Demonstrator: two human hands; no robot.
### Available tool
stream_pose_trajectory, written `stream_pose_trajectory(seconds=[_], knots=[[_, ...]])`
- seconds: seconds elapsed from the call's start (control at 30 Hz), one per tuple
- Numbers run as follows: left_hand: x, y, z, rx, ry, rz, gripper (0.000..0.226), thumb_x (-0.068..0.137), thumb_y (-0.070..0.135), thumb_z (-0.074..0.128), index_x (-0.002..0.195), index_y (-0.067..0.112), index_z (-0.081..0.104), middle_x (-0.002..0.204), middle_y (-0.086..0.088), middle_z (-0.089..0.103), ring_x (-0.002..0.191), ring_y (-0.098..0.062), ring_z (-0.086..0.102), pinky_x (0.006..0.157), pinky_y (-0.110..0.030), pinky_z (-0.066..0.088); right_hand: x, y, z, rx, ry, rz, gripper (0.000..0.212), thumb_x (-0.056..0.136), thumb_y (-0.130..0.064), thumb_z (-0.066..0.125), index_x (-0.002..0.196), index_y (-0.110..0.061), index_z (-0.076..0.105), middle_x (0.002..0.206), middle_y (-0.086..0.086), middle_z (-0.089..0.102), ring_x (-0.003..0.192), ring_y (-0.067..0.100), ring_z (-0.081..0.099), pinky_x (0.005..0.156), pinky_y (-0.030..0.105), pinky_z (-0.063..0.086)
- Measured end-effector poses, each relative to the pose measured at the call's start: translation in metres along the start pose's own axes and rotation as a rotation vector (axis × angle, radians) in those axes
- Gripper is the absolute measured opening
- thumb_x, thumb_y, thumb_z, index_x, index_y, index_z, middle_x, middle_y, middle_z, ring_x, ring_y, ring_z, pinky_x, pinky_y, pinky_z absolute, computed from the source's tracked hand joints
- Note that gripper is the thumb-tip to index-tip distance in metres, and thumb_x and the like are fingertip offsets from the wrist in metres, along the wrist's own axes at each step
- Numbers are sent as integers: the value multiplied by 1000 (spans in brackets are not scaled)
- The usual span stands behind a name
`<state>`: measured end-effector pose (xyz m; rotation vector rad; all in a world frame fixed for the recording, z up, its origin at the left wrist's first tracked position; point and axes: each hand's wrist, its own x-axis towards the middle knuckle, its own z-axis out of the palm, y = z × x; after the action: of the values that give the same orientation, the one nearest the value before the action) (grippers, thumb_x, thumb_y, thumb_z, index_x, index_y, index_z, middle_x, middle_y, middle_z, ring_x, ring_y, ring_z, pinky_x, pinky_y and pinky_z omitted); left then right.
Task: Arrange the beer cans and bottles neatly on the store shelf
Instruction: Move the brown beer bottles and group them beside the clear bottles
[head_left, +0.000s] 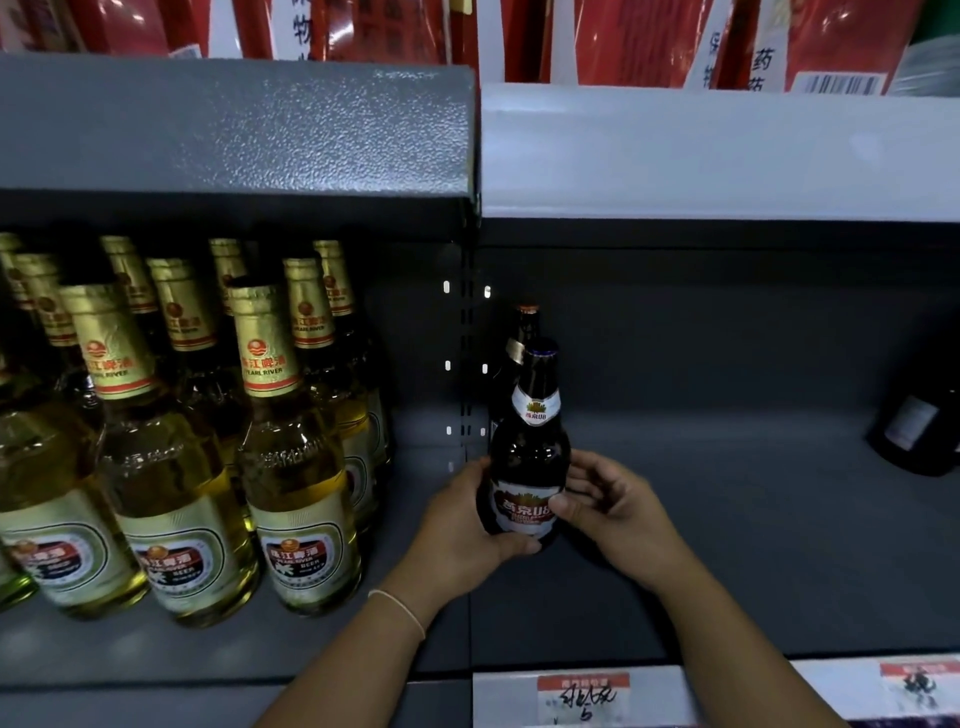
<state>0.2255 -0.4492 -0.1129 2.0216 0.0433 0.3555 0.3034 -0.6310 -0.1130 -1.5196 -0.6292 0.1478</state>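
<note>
Head view: dark brown glass beer bottle with white-and-red label stands upright on the grey metal shelf, left end. Left hand and right hand both grasp its lower body. Second dark bottle directly behind.

The grey metal shelf carries rows of upright golden beer bottles on its left bay. On the right bay a brown bottle stands near the divider, a second dark bottle just behind it. Another dark bottle stands at the far right edge.
</note>
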Motion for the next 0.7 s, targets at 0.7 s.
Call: stream_pose_trajectory(seconds=[0.7], knots=[[7, 7, 8, 90, 93, -21, 90, 52, 30, 93, 128, 29, 47, 102, 23, 61, 94, 11, 55, 73, 4, 38, 1, 4, 9, -138, -28, 9, 62, 88, 9, 64, 133, -29, 44, 128, -7, 61, 116, 0, 61, 92, 13, 48]])
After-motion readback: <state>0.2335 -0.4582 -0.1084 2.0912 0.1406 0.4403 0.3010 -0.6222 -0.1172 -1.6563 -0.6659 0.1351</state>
